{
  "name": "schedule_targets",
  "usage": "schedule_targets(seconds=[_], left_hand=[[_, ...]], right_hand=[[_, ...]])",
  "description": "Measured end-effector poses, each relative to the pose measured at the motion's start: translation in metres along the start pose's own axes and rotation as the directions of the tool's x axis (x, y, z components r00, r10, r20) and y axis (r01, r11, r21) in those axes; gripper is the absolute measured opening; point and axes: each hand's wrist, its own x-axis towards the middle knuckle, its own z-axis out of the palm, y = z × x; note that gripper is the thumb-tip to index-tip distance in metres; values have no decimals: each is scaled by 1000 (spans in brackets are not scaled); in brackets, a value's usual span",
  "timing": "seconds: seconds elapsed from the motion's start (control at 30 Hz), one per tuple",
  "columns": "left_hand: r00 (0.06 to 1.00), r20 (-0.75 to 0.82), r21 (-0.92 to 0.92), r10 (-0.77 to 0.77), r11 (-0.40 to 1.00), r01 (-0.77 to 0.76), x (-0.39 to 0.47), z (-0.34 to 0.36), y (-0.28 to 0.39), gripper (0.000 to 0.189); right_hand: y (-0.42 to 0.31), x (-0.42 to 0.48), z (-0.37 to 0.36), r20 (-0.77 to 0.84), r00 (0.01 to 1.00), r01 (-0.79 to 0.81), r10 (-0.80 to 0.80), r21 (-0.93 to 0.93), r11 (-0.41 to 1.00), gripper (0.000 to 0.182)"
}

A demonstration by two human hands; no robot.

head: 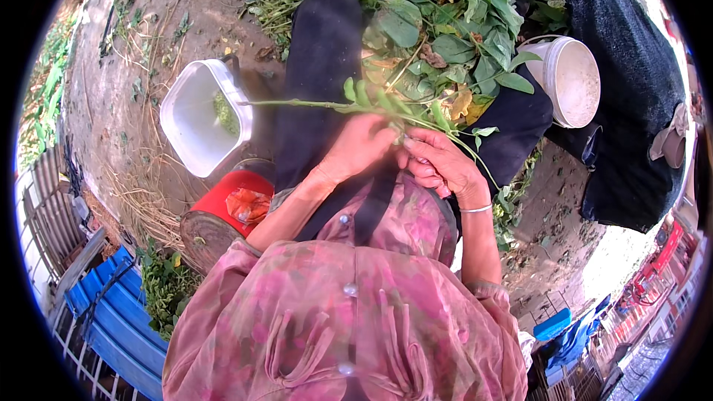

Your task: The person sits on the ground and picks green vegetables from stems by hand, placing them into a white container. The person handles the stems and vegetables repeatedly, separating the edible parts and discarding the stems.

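Note:
Over my lap lies a green soybean stem with several plump pods along it. My left hand grips the stem's near side, its fingertips close to a pod. My right hand, with a bracelet at the wrist, meets the left and pinches a pod between thumb and fingers. The fingers partly cover that pod, so whether it is split cannot be seen. To the left, a white squarish bucket tilts toward me and holds a small heap of green beans.
A large pile of leafy soybean plants covers the ground ahead and rests against my legs. A white round bucket lies at the right, beside black netting. Near my left elbow are a red container and an orange plastic wrapper.

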Motion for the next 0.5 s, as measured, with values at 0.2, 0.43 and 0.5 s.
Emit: schedule_targets(seconds=[0.2,0.43,0.5], left_hand=[[982,8,-121,-187,975,186,-5,-2,10,21],[996,-83,39,33,999,-30,4,-3,-21,17],[989,-119,110,91,991,-77,5,-1,-18,17]], right_hand=[[-22,-17,23,-197,948,100,-250,-561,822,20],[-59,50,33,-147,761,166,-632,-897,409,25],[-61,62,30,-67,797,238,-601,-879,413,24]])
